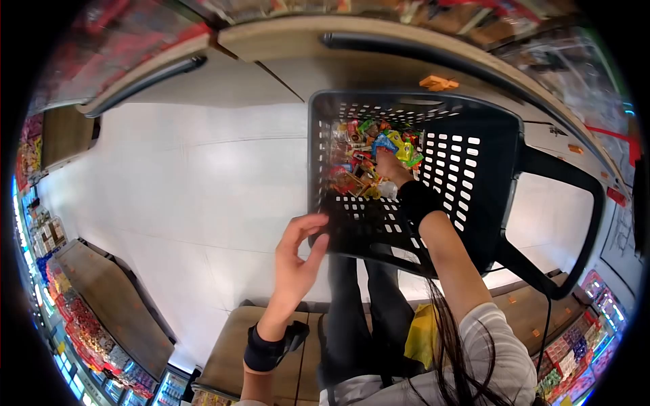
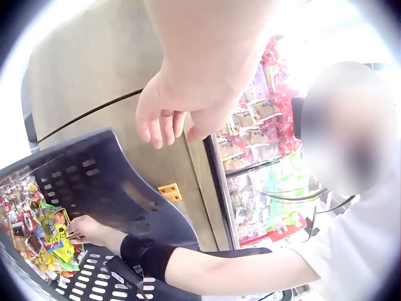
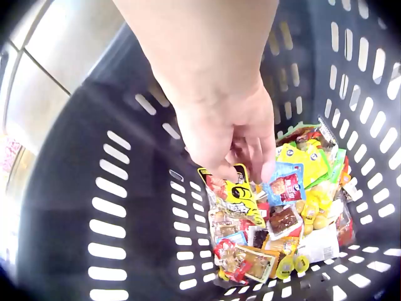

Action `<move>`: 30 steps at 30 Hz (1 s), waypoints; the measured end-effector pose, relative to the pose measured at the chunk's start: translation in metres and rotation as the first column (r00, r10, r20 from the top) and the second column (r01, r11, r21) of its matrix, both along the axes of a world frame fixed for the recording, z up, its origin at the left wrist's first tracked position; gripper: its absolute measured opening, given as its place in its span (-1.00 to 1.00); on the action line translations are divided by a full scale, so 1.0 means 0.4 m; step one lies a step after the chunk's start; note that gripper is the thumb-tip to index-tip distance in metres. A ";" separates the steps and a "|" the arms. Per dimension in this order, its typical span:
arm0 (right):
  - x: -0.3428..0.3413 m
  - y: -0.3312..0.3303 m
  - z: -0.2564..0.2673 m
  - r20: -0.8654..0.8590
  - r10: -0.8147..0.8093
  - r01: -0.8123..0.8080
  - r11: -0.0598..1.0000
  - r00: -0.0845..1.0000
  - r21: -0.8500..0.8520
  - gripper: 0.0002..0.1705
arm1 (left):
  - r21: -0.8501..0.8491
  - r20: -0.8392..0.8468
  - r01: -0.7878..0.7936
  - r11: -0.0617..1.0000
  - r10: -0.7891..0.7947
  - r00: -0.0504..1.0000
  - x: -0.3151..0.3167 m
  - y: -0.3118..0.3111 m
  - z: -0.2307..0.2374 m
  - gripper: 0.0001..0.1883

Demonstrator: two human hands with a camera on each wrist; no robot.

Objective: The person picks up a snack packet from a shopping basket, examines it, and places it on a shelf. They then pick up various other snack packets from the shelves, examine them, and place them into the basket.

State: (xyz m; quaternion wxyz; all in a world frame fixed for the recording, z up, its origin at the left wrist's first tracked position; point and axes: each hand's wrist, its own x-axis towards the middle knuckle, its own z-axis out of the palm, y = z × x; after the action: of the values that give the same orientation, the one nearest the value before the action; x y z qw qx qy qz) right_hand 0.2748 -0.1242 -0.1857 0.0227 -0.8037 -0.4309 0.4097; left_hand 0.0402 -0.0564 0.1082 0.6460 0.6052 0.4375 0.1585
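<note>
The pale floor (image 1: 196, 176) extends to the left of the basket, and a wood-edged cabinet (image 1: 271, 47) runs along the basket's far side. The black perforated basket (image 1: 497, 135) is the landmark; its loop handle (image 1: 592, 223) projects from the right side. Dark trousers (image 1: 345, 304) show at the basket's near side, with a yellow article (image 1: 423, 331) beside them. The right hand (image 3: 219, 125) reaches down inside the basket, palm side toward the contents. Its thumb is at the upper edge of a yellow-and-black packet and its fingers are bent beside a blue packet; the spacing is narrow, but whether the grip is closed on either packet cannot be determined. The left hand (image 1: 298, 260) is near the basket's near-left corner, thumb and fingers relaxed with a wide gap between them, holding nothing. A black wristband is fitted to each arm: the right wristband (image 1: 420, 201) is over the basket, the left wristband (image 1: 267, 348) outside it. Mixed small wrapped packets (image 3: 285, 219) form a pile at the bottom of the basket. Within this pile, the yellow-and-black packet (image 3: 244, 199) lies toward one perforated basket wall, and the smaller blue packet (image 3: 285, 184) lies nearer the middle of the pile.
</note>
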 end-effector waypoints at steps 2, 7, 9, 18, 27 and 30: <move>-0.003 -0.015 0.004 -0.019 -0.002 0.004 0.994 1.000 0.109 -0.83 | 0.047 -0.002 0.031 0.998 -0.031 1.000 0.013 -0.016 0.049 -0.75; -0.019 -0.013 0.221 -0.183 -0.112 0.171 0.922 0.977 0.347 -0.78 | 0.163 -0.081 0.194 0.967 -0.182 0.980 0.037 -0.046 0.152 -0.76; -0.011 -0.022 0.379 -0.414 -0.311 0.439 0.860 0.855 0.261 -0.69 | 0.195 -0.090 0.221 0.956 -0.207 0.974 0.038 -0.050 0.177 -0.77; -0.047 -0.081 0.944 -0.944 -0.279 0.828 0.560 0.176 -0.011 -0.92 | 0.223 -0.322 0.331 0.917 -0.251 0.913 0.069 -0.078 0.342 -0.67; -0.098 -0.190 1.421 -0.992 0.034 0.882 0.455 0.121 0.123 -0.70 | 0.000 0.223 -0.077 0.997 0.075 0.972 0.123 -0.110 0.667 -0.73; -0.096 -0.224 1.468 -0.977 0.077 0.843 0.494 0.201 0.212 -0.57 | -0.143 0.304 -0.030 0.989 0.073 0.950 0.142 -0.132 0.789 -0.80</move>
State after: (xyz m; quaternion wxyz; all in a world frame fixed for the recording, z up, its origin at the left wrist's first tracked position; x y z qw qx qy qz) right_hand 0.2365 -0.2137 0.4013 0.7058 -0.4146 -0.2044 0.5368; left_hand 0.0970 -0.1092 0.4236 0.7418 0.5158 0.3567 0.2376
